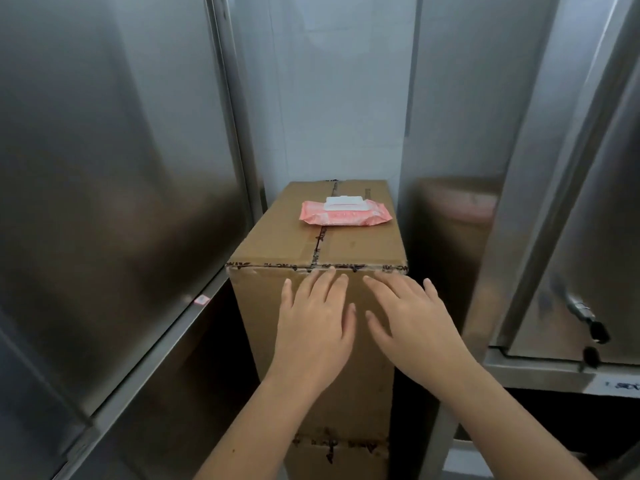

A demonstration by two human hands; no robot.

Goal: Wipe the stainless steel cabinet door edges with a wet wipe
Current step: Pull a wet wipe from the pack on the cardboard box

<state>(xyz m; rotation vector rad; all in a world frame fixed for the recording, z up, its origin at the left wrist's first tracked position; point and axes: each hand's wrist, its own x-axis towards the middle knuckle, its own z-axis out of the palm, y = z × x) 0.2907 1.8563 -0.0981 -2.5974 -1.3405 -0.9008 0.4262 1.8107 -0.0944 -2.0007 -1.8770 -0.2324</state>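
The left third of the frame was filled by a stainless steel cabinet door (114, 168), its brushed face dull and streaked with reflections. Its vertical edge (227, 116) ran down the upper centre-left, and its lower rail slanted toward the bottom left corner. A small pink mark (202, 300) showed on that rail; whether it was a sticker or a reflection could not be told. At centre frame stood a tall cardboard box (277, 244), sealed with printed tape along its top seam. It was set in the gap between the steel units, in front of a white tiled wall (322, 98). The wet wipe pack (346, 218), pink with a white flip lid, lay flat on the far part of the box top, touched by neither hand. The left hand (315, 327) lay flat against the near face of the box just below its top edge, fingers straight and slightly spread, holding nothing. The right hand (412, 323) lay beside it in the same manner, palm to the cardboard, fingers extended, likewise holding nothing. The two thumbs were near each other but apart. On the right side of the frame stood a second steel door (571, 202), with a lock and dark hanging keys (588, 323) at lower right.
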